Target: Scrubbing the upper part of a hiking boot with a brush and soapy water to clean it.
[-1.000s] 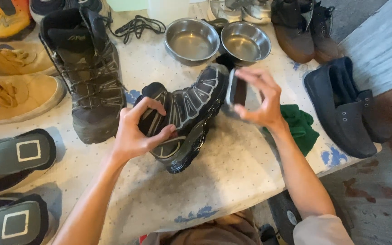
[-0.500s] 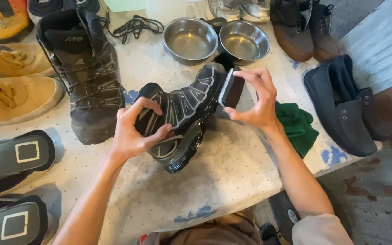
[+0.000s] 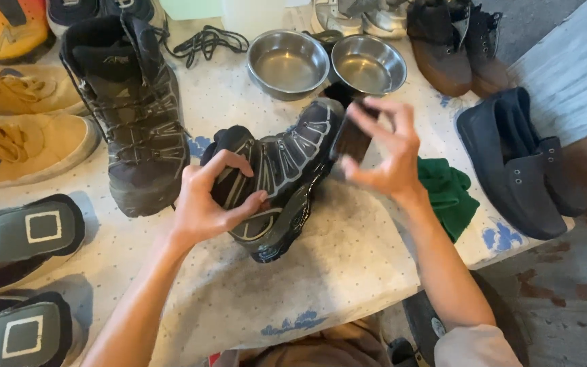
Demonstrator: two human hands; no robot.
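Observation:
A dark grey hiking boot [image 3: 287, 170] lies on its side on the cloth-covered table [image 3: 321, 272]. My left hand [image 3: 208, 200] grips the boot around its ankle and heel. My right hand [image 3: 382, 149] holds a small dark brush [image 3: 352, 139] against the boot's toe end. The matching boot [image 3: 127, 115] stands upright to the left, its laces in place.
Two steel bowls [image 3: 288, 62] [image 3: 368, 64] sit behind the boot, with loose black laces [image 3: 205, 42] beside them. A green cloth [image 3: 446, 194] lies at right. Tan sneakers [image 3: 15, 146], dark slip-ons [image 3: 518, 163], brown boots [image 3: 453, 47] and grey sandals [image 3: 22, 234] ring the table.
My right hand with the brush has shifted along the boot's toe, and my left hand has turned the boot slightly.

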